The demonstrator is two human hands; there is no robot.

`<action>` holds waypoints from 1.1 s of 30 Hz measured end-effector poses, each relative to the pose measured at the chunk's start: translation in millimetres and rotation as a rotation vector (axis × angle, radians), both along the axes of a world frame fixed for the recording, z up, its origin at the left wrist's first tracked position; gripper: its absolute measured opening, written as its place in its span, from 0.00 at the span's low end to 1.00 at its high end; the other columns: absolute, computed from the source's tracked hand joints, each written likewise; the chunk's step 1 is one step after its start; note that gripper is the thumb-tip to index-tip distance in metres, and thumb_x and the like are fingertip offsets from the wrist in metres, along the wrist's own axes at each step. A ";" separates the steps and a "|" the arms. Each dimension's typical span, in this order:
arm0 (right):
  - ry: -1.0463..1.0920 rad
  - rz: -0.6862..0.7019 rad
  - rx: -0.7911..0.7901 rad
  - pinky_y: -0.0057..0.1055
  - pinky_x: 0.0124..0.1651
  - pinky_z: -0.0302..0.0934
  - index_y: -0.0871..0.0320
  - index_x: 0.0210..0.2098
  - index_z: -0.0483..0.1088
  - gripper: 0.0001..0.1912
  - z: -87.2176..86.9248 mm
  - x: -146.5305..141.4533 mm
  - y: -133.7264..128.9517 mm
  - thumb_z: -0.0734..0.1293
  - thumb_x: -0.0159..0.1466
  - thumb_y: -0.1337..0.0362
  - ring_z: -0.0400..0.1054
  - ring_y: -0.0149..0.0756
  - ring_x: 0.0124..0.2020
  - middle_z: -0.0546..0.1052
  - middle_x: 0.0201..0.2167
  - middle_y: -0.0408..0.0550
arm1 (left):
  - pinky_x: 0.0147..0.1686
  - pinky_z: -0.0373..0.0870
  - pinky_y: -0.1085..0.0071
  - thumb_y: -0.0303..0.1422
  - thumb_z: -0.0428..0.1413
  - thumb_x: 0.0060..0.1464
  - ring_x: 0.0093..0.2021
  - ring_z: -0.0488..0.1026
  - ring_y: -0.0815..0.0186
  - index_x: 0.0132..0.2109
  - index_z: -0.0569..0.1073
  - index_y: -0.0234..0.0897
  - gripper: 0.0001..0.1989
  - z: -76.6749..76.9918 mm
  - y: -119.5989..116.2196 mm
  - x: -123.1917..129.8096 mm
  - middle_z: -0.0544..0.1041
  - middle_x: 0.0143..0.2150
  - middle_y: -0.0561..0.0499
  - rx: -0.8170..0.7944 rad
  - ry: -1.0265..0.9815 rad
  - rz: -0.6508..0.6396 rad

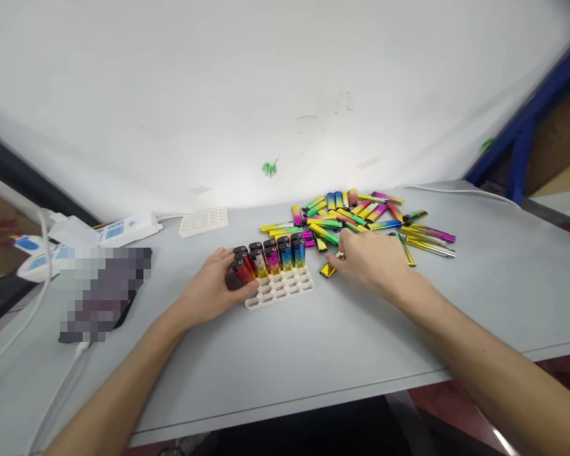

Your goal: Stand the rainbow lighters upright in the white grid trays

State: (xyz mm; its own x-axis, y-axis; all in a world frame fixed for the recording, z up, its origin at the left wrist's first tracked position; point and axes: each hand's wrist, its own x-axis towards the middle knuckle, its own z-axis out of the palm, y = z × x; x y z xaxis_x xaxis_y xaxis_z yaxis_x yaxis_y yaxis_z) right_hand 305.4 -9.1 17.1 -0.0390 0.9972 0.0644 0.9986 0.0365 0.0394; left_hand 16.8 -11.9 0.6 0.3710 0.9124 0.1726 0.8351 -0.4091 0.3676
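A white plastic rack [280, 292] with rows of holes stands on the table, its back rows filled with upright, shiny coloured lighters [272, 259] with black tops. My left hand [213, 285] is closed round the rack's left end, thumb at the front and fingers beside the red lighters. To the right, my right hand [368, 256] pinches a gold lighter [329, 270] at the table surface; part of that lighter is hidden under the fingers. Behind this hand spreads a loose heap of metallic lighters [325, 232] in yellow, green, pink and blue.
A second white rack [204, 221] lies near the wall. At the left are a power strip [130, 229] and a blurred-out dark device [107, 294] with a white cable [61, 386]. Another cable [456, 190] runs along the back right. A blue frame [522, 152] stands at the right.
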 end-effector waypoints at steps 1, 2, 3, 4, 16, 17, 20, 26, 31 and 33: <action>-0.001 -0.014 0.004 0.38 0.34 0.60 0.58 0.40 0.71 0.19 -0.7 -2.2 -0.8 0.62 0.65 0.48 0.75 0.52 0.36 0.79 0.32 0.58 | 0.36 0.68 0.62 0.48 0.56 0.55 0.37 0.68 0.59 0.32 0.68 0.41 0.15 0.1 0.1 -1.2 0.70 0.33 0.52 -0.001 -0.001 0.002; -0.001 -0.031 0.011 0.38 0.35 0.60 0.58 0.41 0.70 0.19 -1.4 -3.7 -1.4 0.62 0.65 0.48 0.75 0.52 0.36 0.79 0.31 0.58 | 0.36 0.68 0.62 0.48 0.56 0.55 0.37 0.68 0.59 0.33 0.68 0.41 0.16 0.1 0.2 -2.0 0.70 0.33 0.52 -0.002 0.001 -0.001; 0.001 -0.047 0.020 0.38 0.35 0.61 0.59 0.42 0.70 0.20 -1.9 -4.6 -1.5 0.62 0.65 0.48 0.76 0.52 0.36 0.79 0.31 0.58 | 0.36 0.68 0.62 0.49 0.56 0.55 0.37 0.68 0.59 0.33 0.67 0.41 0.16 0.1 0.2 -2.5 0.69 0.33 0.52 -0.002 0.005 -0.007; 0.007 -0.065 0.029 0.38 0.35 0.61 0.59 0.42 0.70 0.20 -2.4 -5.0 -1.3 0.63 0.64 0.47 0.76 0.53 0.36 0.79 0.31 0.59 | 0.36 0.68 0.61 0.49 0.56 0.55 0.37 0.68 0.59 0.33 0.67 0.41 0.16 0.1 0.3 -2.7 0.69 0.33 0.52 -0.002 0.011 -0.015; 0.115 -0.148 0.061 0.37 0.33 0.59 0.59 0.52 0.66 0.21 -4.3 11.4 9.8 0.64 0.61 0.58 0.75 0.52 0.39 0.79 0.36 0.55 | 0.43 0.67 0.59 0.50 0.58 0.55 0.44 0.67 0.55 0.45 0.72 0.42 0.19 -0.8 2.3 -7.4 0.73 0.40 0.49 -0.021 -0.002 -0.048; 0.111 -0.139 0.057 0.37 0.33 0.59 0.59 0.52 0.67 0.21 -5.0 11.7 10.2 0.64 0.61 0.58 0.75 0.52 0.39 0.79 0.36 0.55 | 0.43 0.67 0.59 0.49 0.58 0.55 0.44 0.67 0.55 0.45 0.72 0.41 0.19 -0.8 2.0 -7.4 0.73 0.41 0.49 -0.020 -0.006 -0.051; 0.073 -0.093 0.040 0.37 0.31 0.57 0.58 0.45 0.70 0.16 -7.7 11.7 11.1 0.63 0.61 0.57 0.74 0.52 0.39 0.79 0.34 0.55 | 0.43 0.66 0.60 0.49 0.57 0.56 0.43 0.66 0.56 0.44 0.71 0.41 0.18 -0.1 1.4 -7.0 0.73 0.40 0.50 -0.016 -0.010 -0.054; 0.218 -0.041 0.194 0.33 0.29 0.52 0.58 0.30 0.67 0.08 -5.5 17.5 15.3 0.61 0.63 0.64 0.69 0.41 0.31 0.75 0.34 0.55 | 0.42 0.66 0.60 0.50 0.56 0.57 0.42 0.65 0.56 0.39 0.70 0.40 0.17 0.4 2.2 -6.8 0.71 0.37 0.50 0.003 0.009 -0.053; 0.802 0.201 0.168 0.31 0.30 0.55 0.54 0.35 0.61 0.12 0.9 14.5 12.6 0.56 0.71 0.54 0.65 0.34 0.26 0.73 0.28 0.43 | 0.41 0.65 0.59 0.51 0.56 0.56 0.41 0.65 0.56 0.39 0.69 0.40 0.18 -1.9 3.6 -6.7 0.71 0.37 0.49 0.025 0.018 -0.047; 0.984 0.289 0.101 0.30 0.30 0.55 0.53 0.36 0.60 0.14 0.0 9.2 9.9 0.56 0.72 0.51 0.63 0.32 0.25 0.69 0.25 0.40 | 0.41 0.65 0.59 0.52 0.56 0.56 0.41 0.65 0.56 0.38 0.69 0.40 0.19 -2.3 3.6 -6.6 0.70 0.37 0.49 0.029 0.022 -0.049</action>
